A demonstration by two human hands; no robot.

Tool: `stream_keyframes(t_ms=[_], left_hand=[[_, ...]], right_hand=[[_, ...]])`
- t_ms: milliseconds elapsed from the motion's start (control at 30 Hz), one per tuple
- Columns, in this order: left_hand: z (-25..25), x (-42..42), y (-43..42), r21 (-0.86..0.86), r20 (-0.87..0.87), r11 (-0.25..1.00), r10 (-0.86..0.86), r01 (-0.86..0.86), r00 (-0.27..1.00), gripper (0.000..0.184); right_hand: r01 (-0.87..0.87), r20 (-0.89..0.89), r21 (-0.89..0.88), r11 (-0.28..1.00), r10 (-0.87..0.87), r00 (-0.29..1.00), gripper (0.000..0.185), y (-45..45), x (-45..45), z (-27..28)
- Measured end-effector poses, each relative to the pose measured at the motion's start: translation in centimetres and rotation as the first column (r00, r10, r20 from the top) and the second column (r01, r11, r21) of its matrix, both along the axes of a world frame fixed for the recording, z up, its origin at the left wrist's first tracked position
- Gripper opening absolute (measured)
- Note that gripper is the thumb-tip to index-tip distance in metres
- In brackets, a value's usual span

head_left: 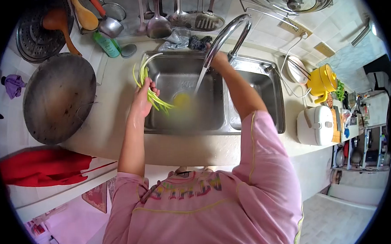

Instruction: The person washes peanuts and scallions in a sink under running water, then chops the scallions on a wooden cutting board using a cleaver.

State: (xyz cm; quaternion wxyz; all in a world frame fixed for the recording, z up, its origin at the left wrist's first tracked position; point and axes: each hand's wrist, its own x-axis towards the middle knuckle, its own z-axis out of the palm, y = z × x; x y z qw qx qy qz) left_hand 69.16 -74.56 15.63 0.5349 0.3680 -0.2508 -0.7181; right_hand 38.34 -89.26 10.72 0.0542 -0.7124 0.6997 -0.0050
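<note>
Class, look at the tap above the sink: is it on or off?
On: a stream of water falls from the tap into the left basin.

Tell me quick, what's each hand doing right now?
Left hand: closed around long, thin green-and-white stalks.
Right hand: partly hidden behind the curved chrome faucet; whether it is open or closed cannot be told.

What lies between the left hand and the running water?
The head view shows green stalks, then the sink bottom with a blurred yellow thing.
</note>
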Motion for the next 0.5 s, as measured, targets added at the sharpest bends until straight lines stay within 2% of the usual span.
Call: stream_keyframes(t_ms=[33,100,167,233,300,333,367,433,467,500], left_hand=[[0.2,0.2,-0.1,-0.002,0.001,1.000,0.001,-0.001,1.000,0.017],[0.5,0.7,-0.2,-0.008,-0.002,1.000,0.000,0.000,1.000,0.017],[0.7,0.9,-0.2,-0.019,0.001,1.000,0.010,-0.010,1.000,0.019],[0.5,1.3,-0.3,-0.038,0.021,0.999,0.022,-0.022,1.000,0.018],[0.7,1.3,-0.1,-0.045,0.036,0.998,0.038,-0.036,0.999,0.018],[0.8,1.3,0.1,-0.048,0.045,0.998,0.041,-0.039,0.998,0.018],[1.0,1.0,0.2,-0.059,0.051,0.997,0.043,-0.040,0.998,0.018],[1.9,0.1,0.6,-0.040,0.068,0.997,0.063,-0.060,0.996,0.018],[1.4,-0.4,0.5,-0.037,0.056,0.997,0.070,-0.068,0.996,0.018],[0.5,-0.4,0.2,-0.037,0.058,0.997,0.071,-0.069,0.996,0.018]], right_hand=[[-0.016,-0.235,0.053,0.998,0.028,0.972,0.035,-0.2,-1.0,0.8],[0.007,-0.302,0.147,0.989,0.038,0.952,0.027,0.2,-1.4,3.7],[0.049,-0.268,0.118,0.992,-0.016,0.963,0.038,-0.4,-0.9,3.0],[-0.089,-0.130,0.010,0.996,0.090,0.987,0.049,0.8,0.3,2.4],[-0.144,0.102,-0.025,0.989,0.146,0.984,0.068,2.8,2.5,3.3],[-0.229,0.372,-0.092,0.969,0.247,0.895,0.064,5.7,3.3,5.1],[-0.269,0.524,-0.165,0.949,0.316,0.791,0.060,7.5,3.5,4.3],[-0.276,0.700,-0.226,0.934,0.353,0.621,0.052,7.0,3.1,-4.9],[-0.299,0.724,-0.190,0.935,0.339,0.601,0.048,7.8,2.7,-9.3],[-0.320,0.605,-0.059,0.946,0.289,0.742,0.044,10.5,3.2,-10.4]])
